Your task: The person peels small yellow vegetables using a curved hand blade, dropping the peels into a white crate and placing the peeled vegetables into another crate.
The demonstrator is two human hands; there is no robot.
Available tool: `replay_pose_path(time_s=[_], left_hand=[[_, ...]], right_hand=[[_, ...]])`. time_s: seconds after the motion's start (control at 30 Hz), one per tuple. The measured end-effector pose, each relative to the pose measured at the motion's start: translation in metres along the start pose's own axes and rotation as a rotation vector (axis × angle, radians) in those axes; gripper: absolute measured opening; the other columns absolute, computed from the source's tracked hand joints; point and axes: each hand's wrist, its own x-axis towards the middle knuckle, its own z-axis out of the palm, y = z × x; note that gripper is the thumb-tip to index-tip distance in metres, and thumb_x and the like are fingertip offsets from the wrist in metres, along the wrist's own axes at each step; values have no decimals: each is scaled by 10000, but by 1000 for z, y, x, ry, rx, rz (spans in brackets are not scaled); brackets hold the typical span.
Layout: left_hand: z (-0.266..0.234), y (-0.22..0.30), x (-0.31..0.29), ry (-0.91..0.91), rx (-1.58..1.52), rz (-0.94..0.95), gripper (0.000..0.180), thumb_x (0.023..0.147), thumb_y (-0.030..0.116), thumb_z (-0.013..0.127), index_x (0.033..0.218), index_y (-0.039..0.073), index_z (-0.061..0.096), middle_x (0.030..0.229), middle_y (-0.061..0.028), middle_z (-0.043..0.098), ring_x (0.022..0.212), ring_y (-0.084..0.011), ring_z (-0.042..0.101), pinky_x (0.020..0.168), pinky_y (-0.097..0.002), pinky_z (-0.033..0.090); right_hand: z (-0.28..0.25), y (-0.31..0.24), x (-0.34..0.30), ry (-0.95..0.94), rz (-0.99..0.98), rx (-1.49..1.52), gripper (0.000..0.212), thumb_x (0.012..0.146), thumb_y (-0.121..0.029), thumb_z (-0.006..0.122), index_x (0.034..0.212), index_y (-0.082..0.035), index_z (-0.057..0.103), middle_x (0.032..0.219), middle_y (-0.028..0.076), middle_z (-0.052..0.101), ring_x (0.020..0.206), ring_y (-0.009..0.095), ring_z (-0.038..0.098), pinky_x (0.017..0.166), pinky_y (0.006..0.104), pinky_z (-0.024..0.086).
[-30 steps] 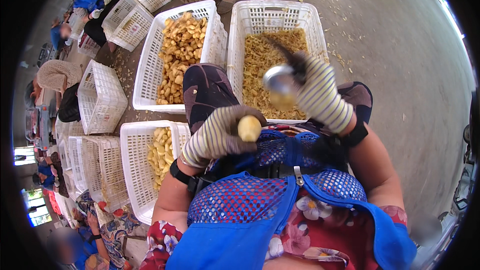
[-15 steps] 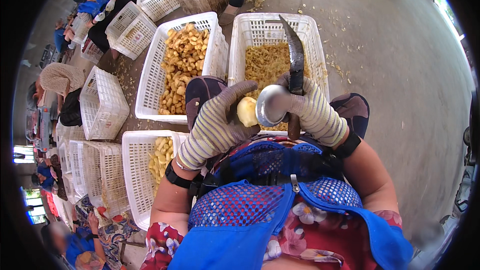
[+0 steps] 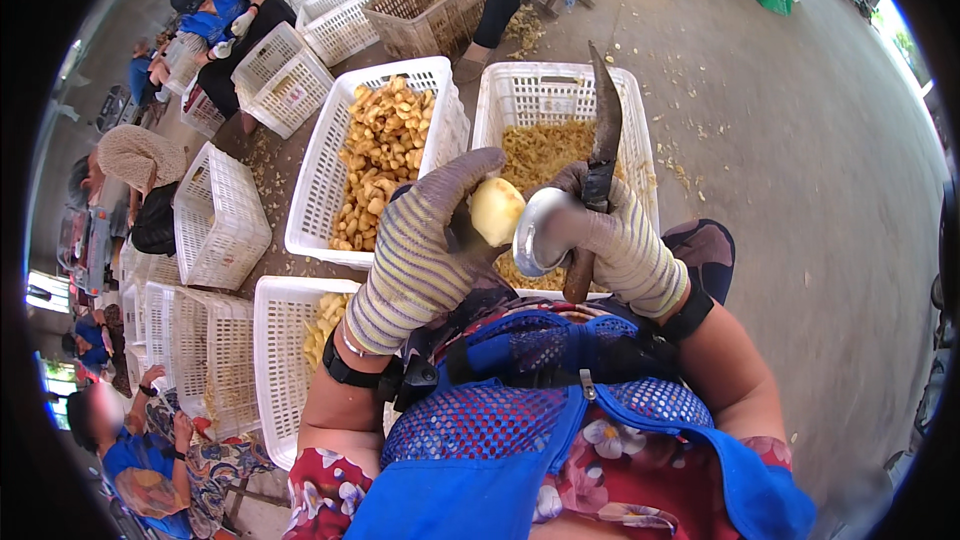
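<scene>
My gloved left hand (image 3: 420,245) grips a pale peeled piece of ginger (image 3: 497,208) between thumb and fingers. In my gloved right hand (image 3: 637,255) are a shiny metal spoon (image 3: 530,240) and a curved knife (image 3: 607,105) with a dark blade and brown handle. The spoon's bowl faces the ginger at its right side, very close; whether they touch I cannot tell. The right thumb lies in the bowl, and the spoon's handle is hidden. The blade points up and away. Both hands are above the near end of a white basket (image 3: 646,140) holding peel scrapings (image 3: 545,155).
Left of it, a white basket (image 3: 300,215) holds unpeeled ginger (image 3: 385,155). Nearer, another basket (image 3: 272,370) holds pale peeled ginger (image 3: 322,325). Stacked crates (image 3: 215,225) and a seated co-worker (image 3: 150,470) are at the left. Concrete floor (image 3: 800,220) stretches along the right.
My left hand has turned, with its fingers now higher and the ginger rotated and raised relative to the spoon. The knife has tipped to the right, its blade more upright. The whole view has shifted slightly.
</scene>
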Motion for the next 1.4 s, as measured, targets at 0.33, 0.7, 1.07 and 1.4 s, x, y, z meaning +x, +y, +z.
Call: replay_pose_path(time_s=[0.33,0.7,1.07,1.4], left_hand=[[7,-4,-8,63,-312,7,546,803,39,731,1318,29,549,1049,-102,673,929,-167,648,841,-312,524],[7,-1,-14,-139,-572,-133,625,863,116,710,1417,31,432,1099,-51,618,923,-124,585,786,-258,506],[9,13,-13,-82,-674,-338,560,897,138,698,1387,6,463,1088,-75,639,838,-100,616,664,-209,520],[8,-3,-15,-70,-502,-343,412,860,146,727,1214,-4,578,1012,-71,661,856,-116,630,723,-251,534]], right_hand=[[-4,5,-9,-58,-106,18,193,850,-126,733,1016,-38,690,853,17,692,727,75,617,631,226,478],[3,-1,-17,-24,-113,-118,215,843,-187,704,1021,-74,662,810,6,670,528,49,563,443,184,406],[-10,23,-10,-140,-278,-231,265,866,-75,716,1105,24,662,964,67,715,899,94,642,819,279,526],[-9,27,-6,-154,-287,-306,241,868,-87,722,1071,22,648,935,61,704,903,92,639,810,270,525]])
